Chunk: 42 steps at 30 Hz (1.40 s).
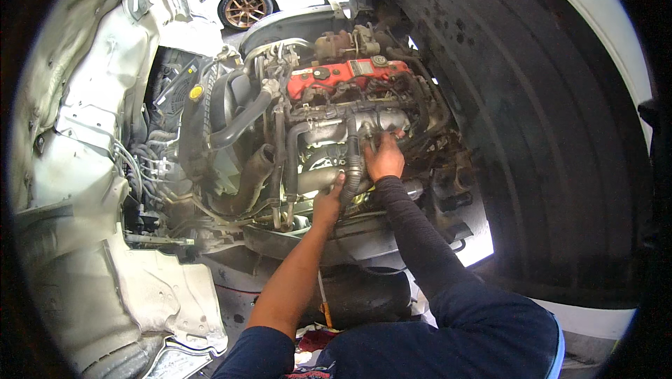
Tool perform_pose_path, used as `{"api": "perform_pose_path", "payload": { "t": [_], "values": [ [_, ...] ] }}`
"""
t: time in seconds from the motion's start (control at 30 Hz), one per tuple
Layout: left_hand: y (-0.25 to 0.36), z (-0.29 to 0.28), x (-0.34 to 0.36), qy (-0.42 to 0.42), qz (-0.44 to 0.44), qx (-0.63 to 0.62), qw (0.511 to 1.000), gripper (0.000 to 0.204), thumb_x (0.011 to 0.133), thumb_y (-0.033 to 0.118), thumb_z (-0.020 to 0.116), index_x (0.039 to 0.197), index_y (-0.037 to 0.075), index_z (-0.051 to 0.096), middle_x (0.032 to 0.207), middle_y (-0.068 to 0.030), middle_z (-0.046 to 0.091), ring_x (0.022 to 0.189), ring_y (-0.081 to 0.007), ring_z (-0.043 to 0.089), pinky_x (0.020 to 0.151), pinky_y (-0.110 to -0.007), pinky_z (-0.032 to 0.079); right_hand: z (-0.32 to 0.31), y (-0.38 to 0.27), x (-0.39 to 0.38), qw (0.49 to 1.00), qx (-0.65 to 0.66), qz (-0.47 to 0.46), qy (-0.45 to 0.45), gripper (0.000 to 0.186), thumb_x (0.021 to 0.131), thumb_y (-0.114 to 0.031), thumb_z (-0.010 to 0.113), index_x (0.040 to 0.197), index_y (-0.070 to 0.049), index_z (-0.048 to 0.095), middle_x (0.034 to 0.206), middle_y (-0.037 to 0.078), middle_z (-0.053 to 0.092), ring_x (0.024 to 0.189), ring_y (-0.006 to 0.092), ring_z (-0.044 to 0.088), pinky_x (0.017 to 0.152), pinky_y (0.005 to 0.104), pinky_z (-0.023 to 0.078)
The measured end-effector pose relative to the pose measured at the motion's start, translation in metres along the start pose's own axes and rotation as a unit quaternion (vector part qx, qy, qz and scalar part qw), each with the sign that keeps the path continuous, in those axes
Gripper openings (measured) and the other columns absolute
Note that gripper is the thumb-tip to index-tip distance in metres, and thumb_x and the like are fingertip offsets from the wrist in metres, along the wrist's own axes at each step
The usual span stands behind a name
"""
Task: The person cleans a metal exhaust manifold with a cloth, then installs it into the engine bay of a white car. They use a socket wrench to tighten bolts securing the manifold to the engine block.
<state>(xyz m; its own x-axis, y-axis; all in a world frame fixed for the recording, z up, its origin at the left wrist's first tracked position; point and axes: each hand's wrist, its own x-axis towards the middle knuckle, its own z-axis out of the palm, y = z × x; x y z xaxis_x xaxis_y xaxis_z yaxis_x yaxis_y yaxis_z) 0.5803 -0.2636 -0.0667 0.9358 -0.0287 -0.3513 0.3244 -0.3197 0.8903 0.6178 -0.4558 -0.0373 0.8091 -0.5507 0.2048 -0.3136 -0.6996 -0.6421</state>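
Note:
A dark corrugated hose [353, 142] runs down the near side of an engine with a red valve cover [350, 74]. My left hand [327, 205] is closed at the hose's lower end, thumb up against it; the other fingers are hidden behind it. Just left of that hand lies a smooth grey metal pipe [316, 181]. My right hand [386, 158] reaches in farther right, beside the silvery intake manifold [329, 132]. Its fingers are bent and pressed in among fittings close to the hose's upper part. What they grip is too small to make out.
A wide dark hose [253, 177] with an uncapped end stands left of the hands. Wiring bundles [143, 169] and a yellow cap [197, 92] lie farther left. A large dark ribbed panel [539, 120] rises on the right. An orange-handled tool [326, 312] is below my arms.

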Motion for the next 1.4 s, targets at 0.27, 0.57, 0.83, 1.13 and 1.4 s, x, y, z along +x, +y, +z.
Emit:
{"api": "perform_pose_path", "payload": {
  "t": [0.27, 0.57, 0.83, 1.13, 1.4],
  "values": [
    [0.002, -0.006, 0.005, -0.072, -0.085, -0.020, 0.994, 0.097, 0.090, 0.076, 0.070, 0.136, -0.009, 0.066, 0.134, -0.0262, 0.069, 0.125, -0.0324, 0.065, 0.108, -0.039, 0.047, 0.011, 0.010, 0.008, 0.991, -0.052, -0.122, 0.016, 0.026, 0.104, -0.027, 0.061, 0.113, -0.003, 0.060, 0.110, 0.020, 0.068, 0.101, 0.0418, 0.068, 0.089, 0.0530, 0.055],
    [-0.012, 0.002, 0.010, -0.046, -0.075, -0.072, 0.994, 0.099, 0.088, 0.076, 0.072, 0.140, -0.008, 0.063, 0.135, -0.0237, 0.069, 0.124, -0.0346, 0.065, 0.108, -0.042, 0.048, 0.014, 0.001, 0.009, 0.999, 0.013, -0.008, -0.035, 0.034, 0.105, -0.030, 0.059, 0.120, 0.001, 0.060, 0.115, 0.027, 0.070, 0.108, 0.0465, 0.068, 0.093, 0.0565, 0.053],
    [0.011, -0.025, -0.049, 0.085, 0.011, 0.045, 0.995, 0.088, 0.102, 0.072, 0.053, 0.136, -0.009, 0.061, 0.129, -0.0303, 0.068, 0.121, -0.0418, 0.065, 0.106, -0.047, 0.047, -0.066, -0.002, -0.024, 0.994, 0.067, -0.031, -0.082, 0.044, 0.096, -0.033, 0.074, 0.123, 0.001, 0.066, 0.100, 0.023, 0.076, 0.095, 0.0411, 0.074, 0.087, 0.0494, 0.058],
    [0.027, -0.021, -0.165, -0.244, -0.122, -0.422, 0.865, 0.077, 0.105, 0.075, 0.042, 0.136, 0.007, 0.062, 0.122, -0.0120, 0.070, 0.118, -0.0280, 0.066, 0.107, -0.046, 0.050, -0.165, -0.033, -0.190, 0.904, 0.112, -0.302, -0.283, 0.037, 0.089, -0.019, 0.073, 0.125, -0.008, 0.070, 0.119, 0.022, 0.068, 0.103, 0.0443, 0.070, 0.092, 0.0525, 0.058],
    [0.060, 0.034, -0.193, -0.256, -0.088, -0.324, 0.906, 0.097, 0.103, 0.077, 0.045, 0.162, 0.002, 0.030, 0.138, -0.0136, 0.062, 0.122, -0.0259, 0.064, 0.109, -0.047, 0.047, -0.225, 0.007, -0.186, 0.917, -0.011, -0.312, -0.250, 0.033, 0.092, -0.020, 0.071, 0.122, -0.005, 0.068, 0.120, 0.022, 0.067, 0.101, 0.0435, 0.072, 0.086, 0.0527, 0.060]
  ]
}}
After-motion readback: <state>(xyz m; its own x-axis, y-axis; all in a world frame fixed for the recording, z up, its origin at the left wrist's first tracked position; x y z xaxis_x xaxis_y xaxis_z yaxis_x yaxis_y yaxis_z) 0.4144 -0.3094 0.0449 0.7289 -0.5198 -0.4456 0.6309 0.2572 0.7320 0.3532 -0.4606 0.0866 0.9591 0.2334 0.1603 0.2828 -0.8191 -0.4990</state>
